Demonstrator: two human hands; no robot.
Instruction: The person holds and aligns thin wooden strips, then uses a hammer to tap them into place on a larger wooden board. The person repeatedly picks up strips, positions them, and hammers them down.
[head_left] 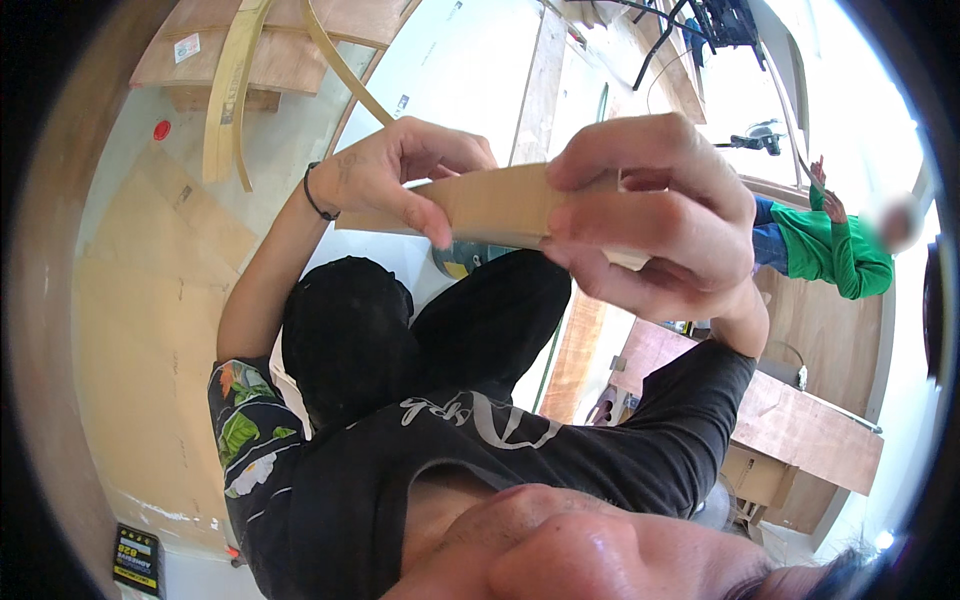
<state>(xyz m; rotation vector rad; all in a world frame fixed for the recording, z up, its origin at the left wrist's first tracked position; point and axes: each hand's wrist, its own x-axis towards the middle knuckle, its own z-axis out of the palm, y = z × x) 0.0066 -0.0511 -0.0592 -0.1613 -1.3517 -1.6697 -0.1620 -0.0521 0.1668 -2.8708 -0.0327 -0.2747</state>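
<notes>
A pale wood-coloured strip (500, 205), flat and band-like, is held up between my two hands above my lap. My left hand (410, 170), with a black band at the wrist, grips its left part, thumb in front and fingers behind. My right hand (665, 215) pinches the other end between thumb and curled fingers, partly covering it. Whether the strip is one layer or folded I cannot tell. Below it, partly hidden by the strip and my knees, is a teal rounded object (455, 260).
Curved pale strips (228, 100) lie over a plywood panel (290, 65) at the upper left. Brown sheets (150, 340) cover the floor on the left, near a red disc (161, 130) and a black-and-yellow tin (138, 560). A person in green (835, 245) is at right, beyond plywood boards (800, 430).
</notes>
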